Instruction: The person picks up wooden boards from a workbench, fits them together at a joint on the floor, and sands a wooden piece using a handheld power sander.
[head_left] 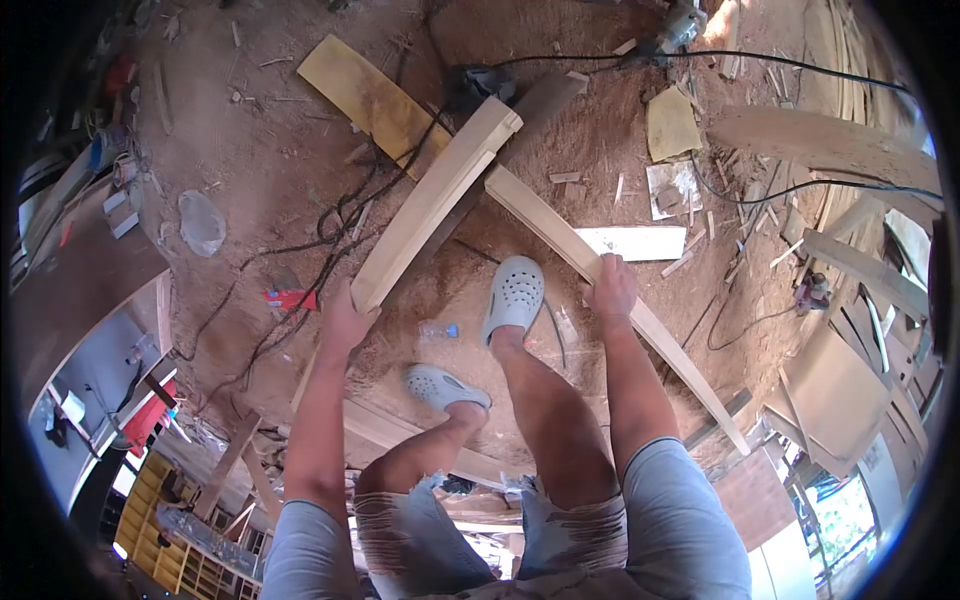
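Note:
My left hand (346, 318) is wrapped round the near part of a thick pale wooden beam (440, 200), which slants away to the upper right. A thinner wooden strip (548, 224) is gripped in my right hand (611, 287) and runs from the middle of the view down to the lower right. The strip's far end lies close to the beam's side; whether they touch I cannot tell. Below the beam a darker board (540, 112) shows in part. My feet, in grey clogs (517, 290), stand on the dirt between the two pieces.
A yellowish plank (360, 95) lies beyond the beam. Black cables (335, 220) snake across the dirt at left, and another cable (780, 66) crosses at upper right. A white board (640, 243) lies past my right hand. Wood scraps litter the ground; sheets (835, 420) lean at right.

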